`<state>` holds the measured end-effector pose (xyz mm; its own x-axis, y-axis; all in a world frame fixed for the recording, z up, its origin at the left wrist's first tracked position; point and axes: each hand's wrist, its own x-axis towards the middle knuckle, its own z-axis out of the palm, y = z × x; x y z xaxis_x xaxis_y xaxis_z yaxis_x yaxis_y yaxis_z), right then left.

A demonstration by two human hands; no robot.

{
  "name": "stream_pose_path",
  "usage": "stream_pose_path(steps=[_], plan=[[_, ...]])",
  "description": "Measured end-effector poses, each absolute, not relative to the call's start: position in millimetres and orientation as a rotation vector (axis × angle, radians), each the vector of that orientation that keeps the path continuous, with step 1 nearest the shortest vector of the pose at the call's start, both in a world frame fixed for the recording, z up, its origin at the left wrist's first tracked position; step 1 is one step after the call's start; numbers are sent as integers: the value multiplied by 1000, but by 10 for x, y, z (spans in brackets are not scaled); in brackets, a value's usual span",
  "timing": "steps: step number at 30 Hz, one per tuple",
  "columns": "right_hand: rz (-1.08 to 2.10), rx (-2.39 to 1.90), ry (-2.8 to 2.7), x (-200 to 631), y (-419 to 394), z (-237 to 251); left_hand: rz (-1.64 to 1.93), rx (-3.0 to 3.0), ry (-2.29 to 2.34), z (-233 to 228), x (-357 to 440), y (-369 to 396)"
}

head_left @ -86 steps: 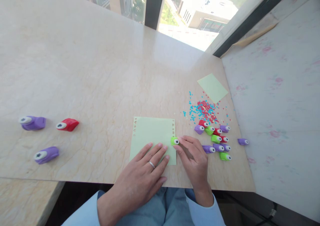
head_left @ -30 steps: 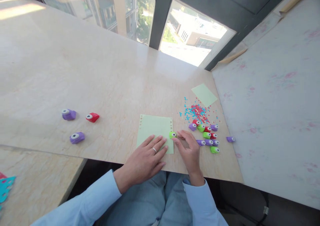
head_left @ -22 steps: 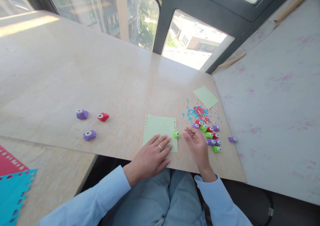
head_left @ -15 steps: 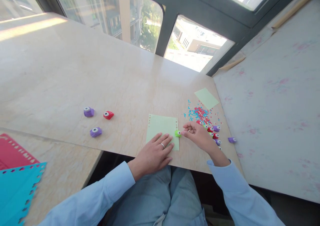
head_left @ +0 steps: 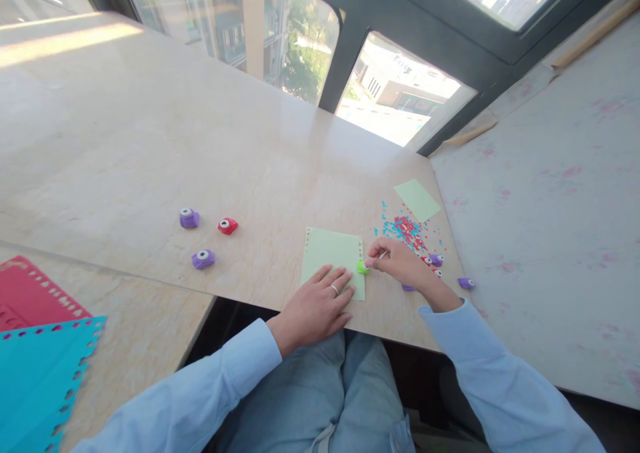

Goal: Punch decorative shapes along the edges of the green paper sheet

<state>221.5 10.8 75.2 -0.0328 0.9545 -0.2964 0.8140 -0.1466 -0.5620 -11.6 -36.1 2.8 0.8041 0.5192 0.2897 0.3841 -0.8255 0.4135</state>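
Observation:
My left hand [head_left: 320,306] lies flat with fingers spread on a pale green sheet of paper [head_left: 330,246], a ring on one finger. Small holes run along the sheet's left and right edges. A lime green craft punch [head_left: 363,267] sits over the right edge of the sheet. My right hand [head_left: 395,263] has curled fingers, with its thumb and fingertips at the right end of this punch. Under and behind the right hand, several red and purple punches [head_left: 437,259] are partly hidden.
Red and blue paper confetti [head_left: 407,229] lies beyond my right hand, beside another green sheet [head_left: 419,201]. Two purple punches [head_left: 203,259] and a red punch [head_left: 228,225] stand at left. Punched blue [head_left: 45,379] and red sheets [head_left: 35,293] lie front left. A wall [head_left: 545,239] bounds the right.
The view has shifted slightly. My right thumb has come onto the end of the green punch, and the right hand now covers more of the punches behind it. My left hand stays on the sheet.

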Motion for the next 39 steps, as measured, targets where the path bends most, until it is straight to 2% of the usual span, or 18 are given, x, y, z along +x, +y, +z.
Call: stream_pose_path(steps=[9,21,39], plan=[[717,-2333,-1979,2074,126,735,583,2635,684,8,-106,-365],[722,-2451,-2035,2008,152,736,596,2639,706,24,-108,-361],[738,-2272,-1872,2159,34,652,547,2656,681,38,-122,-350]])
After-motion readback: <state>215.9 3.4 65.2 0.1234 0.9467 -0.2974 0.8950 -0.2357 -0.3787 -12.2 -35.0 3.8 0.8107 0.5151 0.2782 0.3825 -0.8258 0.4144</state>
